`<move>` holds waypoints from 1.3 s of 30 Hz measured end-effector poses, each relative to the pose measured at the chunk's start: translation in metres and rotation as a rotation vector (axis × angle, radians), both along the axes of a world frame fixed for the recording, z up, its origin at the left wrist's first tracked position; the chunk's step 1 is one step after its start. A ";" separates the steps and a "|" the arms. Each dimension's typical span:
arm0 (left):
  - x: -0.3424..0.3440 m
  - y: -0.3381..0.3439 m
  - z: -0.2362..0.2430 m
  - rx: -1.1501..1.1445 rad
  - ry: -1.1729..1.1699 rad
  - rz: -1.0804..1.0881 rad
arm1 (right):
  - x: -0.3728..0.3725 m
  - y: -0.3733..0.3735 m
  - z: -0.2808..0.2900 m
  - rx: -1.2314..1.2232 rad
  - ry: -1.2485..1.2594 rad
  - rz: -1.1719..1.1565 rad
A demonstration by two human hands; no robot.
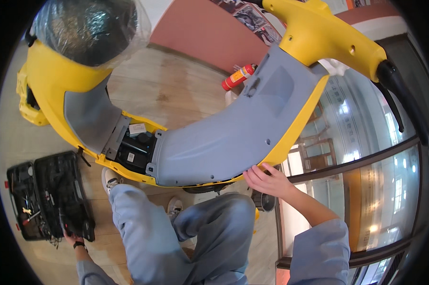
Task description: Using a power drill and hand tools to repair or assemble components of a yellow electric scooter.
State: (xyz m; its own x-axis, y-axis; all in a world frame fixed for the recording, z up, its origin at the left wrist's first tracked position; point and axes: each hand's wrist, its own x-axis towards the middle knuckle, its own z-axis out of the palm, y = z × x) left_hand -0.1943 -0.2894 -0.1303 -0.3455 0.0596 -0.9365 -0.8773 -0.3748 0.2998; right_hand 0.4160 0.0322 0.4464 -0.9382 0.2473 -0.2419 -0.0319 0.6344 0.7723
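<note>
Right hand [266, 181], loosely open, rests at the near edge of the yellow scooter's [53, 71] grey panel [228, 142], presumably stiff, smooth, best held by its rim. Left hand [74, 239], grip indiscernible, meets the tool case's [62, 168] near edge.

Scooter [212, 147]: yellow shell, grey inner panels, standing crosswise before me. Handlebars [335, 40] at one end; dark seat [91, 31] at the other, wrapped in clear plastic. Footboard bay [123, 135] uncovered, black parts [137, 146] within. Black tool case [60, 180] spread open near seat end, tools [32, 217] inside.
</note>
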 end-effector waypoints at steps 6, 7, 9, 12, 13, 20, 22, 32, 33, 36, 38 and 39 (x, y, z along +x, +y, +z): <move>0.003 0.026 0.011 0.024 -0.107 -0.199 | 0.004 -0.001 -0.007 -0.026 0.055 -0.019; 0.004 0.029 0.011 -0.038 -0.190 -0.251 | 0.006 -0.002 -0.007 -0.023 0.070 -0.035; -0.006 0.015 0.002 0.023 -0.175 -0.323 | 0.002 -0.003 -0.010 -0.013 0.090 -0.046; -0.071 -0.026 -0.002 -0.532 0.243 -0.272 | -0.006 0.003 -0.030 -0.033 0.192 -0.041; -0.060 -0.010 0.004 -0.521 0.236 -0.280 | -0.004 0.001 -0.029 -0.018 0.178 -0.071; 0.104 0.173 0.350 0.225 0.987 -0.506 | 0.017 0.018 -0.005 -0.020 0.123 0.118; 0.168 0.216 0.433 0.400 1.331 -0.890 | 0.020 0.025 0.006 -0.023 0.028 0.217; 0.404 0.327 0.513 0.640 2.129 -1.276 | 0.021 0.041 0.033 -0.076 0.168 0.303; 0.409 0.328 0.508 0.644 2.122 -1.283 | 0.021 0.043 0.033 -0.081 0.167 0.298; 0.413 0.329 0.486 0.681 2.155 -1.337 | 0.018 0.051 0.022 -0.068 0.205 0.349; 0.414 0.331 0.482 0.684 2.144 -1.336 | 0.016 0.059 0.010 -0.025 0.319 0.435; 0.412 0.334 0.484 0.680 2.141 -1.312 | 0.017 0.059 0.006 -0.034 0.326 0.432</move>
State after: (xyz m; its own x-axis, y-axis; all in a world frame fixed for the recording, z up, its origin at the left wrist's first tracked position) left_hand 0.2176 0.0445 0.3532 0.1250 0.8234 0.5535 0.4476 -0.5446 0.7092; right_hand 0.4333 0.0916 0.4524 -0.9806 -0.1800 0.0779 -0.0570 0.6415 0.7650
